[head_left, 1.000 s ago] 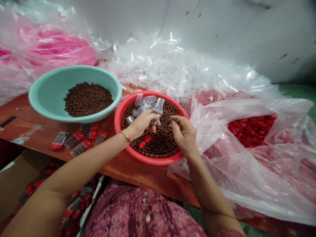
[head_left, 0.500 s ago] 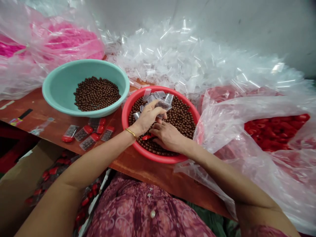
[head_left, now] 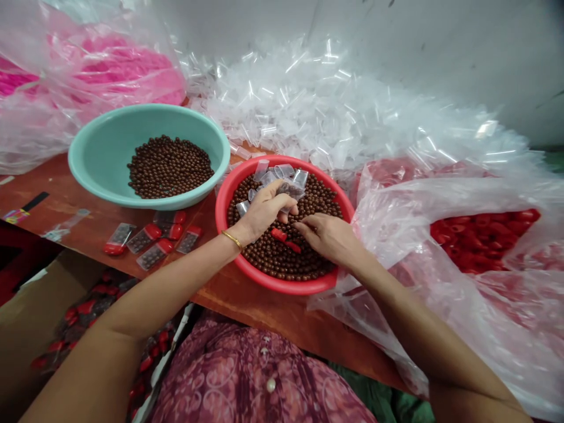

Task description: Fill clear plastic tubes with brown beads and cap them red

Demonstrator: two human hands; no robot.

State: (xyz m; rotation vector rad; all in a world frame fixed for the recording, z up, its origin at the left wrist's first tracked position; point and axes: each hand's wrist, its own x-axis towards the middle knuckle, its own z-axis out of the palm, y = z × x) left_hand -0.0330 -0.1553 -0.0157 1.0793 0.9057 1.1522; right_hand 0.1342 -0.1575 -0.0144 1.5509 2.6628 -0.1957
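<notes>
Wooden table (head_left: pixel 264 308); left hand (head_left: pixel 261 212) half hides clear tube (head_left: pixel 291 189).

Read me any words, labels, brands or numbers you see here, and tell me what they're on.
No text can be read.
The small coloured sticker on the table is too blurred to read.
The teal bowl, the red bowl and the clear packets in the left hand show no print.
</notes>
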